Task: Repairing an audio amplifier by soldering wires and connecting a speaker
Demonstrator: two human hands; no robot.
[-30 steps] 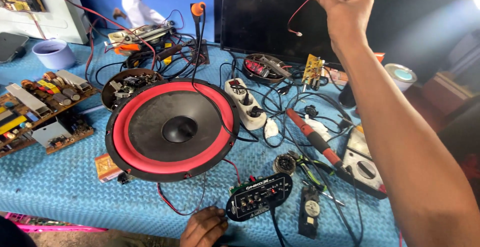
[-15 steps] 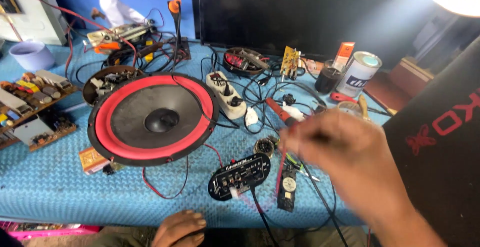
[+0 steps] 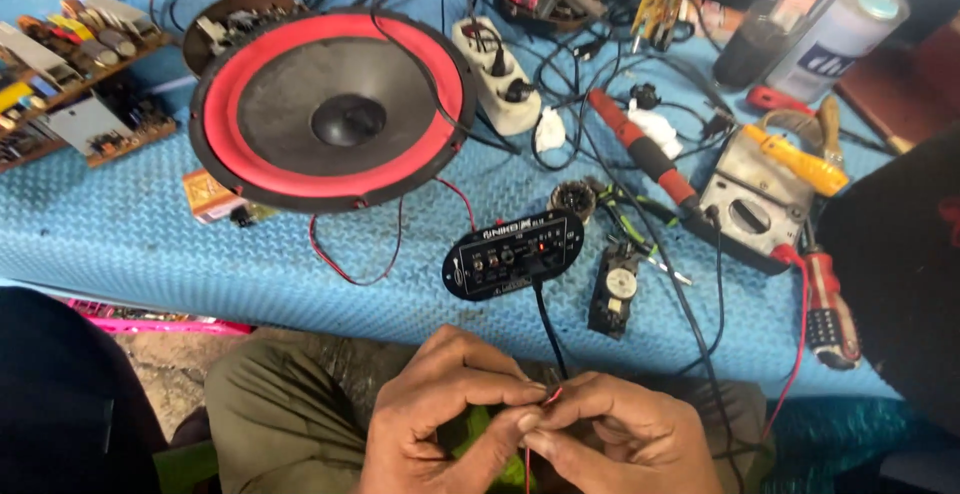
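Over a cluttered blue textured table [image 3: 150,254], left hand [image 3: 440,414] and right hand [image 3: 620,439] pinch a thin red wire [image 3: 553,394] between closed fingertips.

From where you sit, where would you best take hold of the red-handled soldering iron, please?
Grip the soldering iron around its red handle, from above. It lies flat on the blue table with the handle uncovered, while cables crowd its lower end, which I would avoid.

Bright, even daylight, soft shadows, sharp centre, slight blur at edges.
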